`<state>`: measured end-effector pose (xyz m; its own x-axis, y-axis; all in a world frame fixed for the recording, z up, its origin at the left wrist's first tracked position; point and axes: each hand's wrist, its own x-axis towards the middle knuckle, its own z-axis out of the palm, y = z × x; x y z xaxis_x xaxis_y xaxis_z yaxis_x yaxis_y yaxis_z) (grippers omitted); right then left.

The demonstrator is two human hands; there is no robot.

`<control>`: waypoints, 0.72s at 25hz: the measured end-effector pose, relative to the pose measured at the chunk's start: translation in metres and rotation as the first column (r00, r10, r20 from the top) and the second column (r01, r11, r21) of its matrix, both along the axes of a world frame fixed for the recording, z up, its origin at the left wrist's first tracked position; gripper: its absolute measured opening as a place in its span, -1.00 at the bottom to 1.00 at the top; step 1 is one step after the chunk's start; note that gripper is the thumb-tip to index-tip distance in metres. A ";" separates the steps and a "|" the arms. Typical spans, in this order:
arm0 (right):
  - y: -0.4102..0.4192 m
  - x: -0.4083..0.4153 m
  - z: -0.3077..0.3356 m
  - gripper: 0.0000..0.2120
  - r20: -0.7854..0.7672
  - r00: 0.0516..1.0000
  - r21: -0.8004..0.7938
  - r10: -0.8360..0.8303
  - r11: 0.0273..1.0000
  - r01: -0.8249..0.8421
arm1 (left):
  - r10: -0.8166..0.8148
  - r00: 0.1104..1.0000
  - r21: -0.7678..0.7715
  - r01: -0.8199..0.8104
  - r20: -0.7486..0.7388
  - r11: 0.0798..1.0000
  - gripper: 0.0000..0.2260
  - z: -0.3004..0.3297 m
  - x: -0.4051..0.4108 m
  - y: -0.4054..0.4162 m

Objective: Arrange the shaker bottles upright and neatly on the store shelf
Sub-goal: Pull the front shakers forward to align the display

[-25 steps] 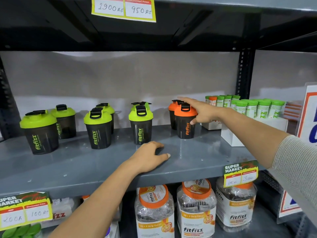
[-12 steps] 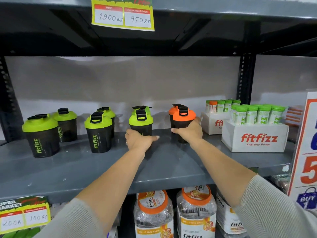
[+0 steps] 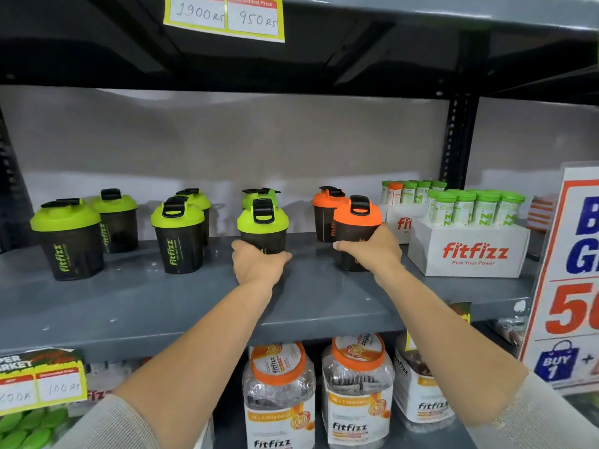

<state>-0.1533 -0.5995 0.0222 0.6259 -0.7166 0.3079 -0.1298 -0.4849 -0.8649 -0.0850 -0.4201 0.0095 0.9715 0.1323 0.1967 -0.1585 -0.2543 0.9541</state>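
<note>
Hands newly forward — around shakers

Bare shelf front before shakers

A white box printed "fitfizz" in red stands at the right, filled with green-capped tubes; a second box just behind it holds more tubes, one orange-capped; a price tag above reads 1900 and 950; a promo sign leans at far right; below, three clear jars with orange lids stand side by side; a yellow tag reads 100 at lower left.
</note>
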 end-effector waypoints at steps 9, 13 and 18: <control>0.015 -0.039 -0.012 -0.32 0.056 0.997 -0.039 0.053 0.998 -0.051 | 0.002 0.999 -0.036 0.000 0.045 0.999 -0.31 -0.007 -0.034 0.012; 0.021 -0.046 -0.016 -0.34 0.073 0.996 -0.024 0.050 0.999 -0.049 | 0.002 0.998 -0.026 0.000 0.066 1.000 -0.32 -0.008 -0.038 0.013; 0.025 -0.049 -0.020 -0.34 0.103 0.994 -0.033 0.027 0.999 -0.024 | -0.004 0.997 -0.025 0.006 0.079 1.000 -0.33 -0.009 -0.039 0.014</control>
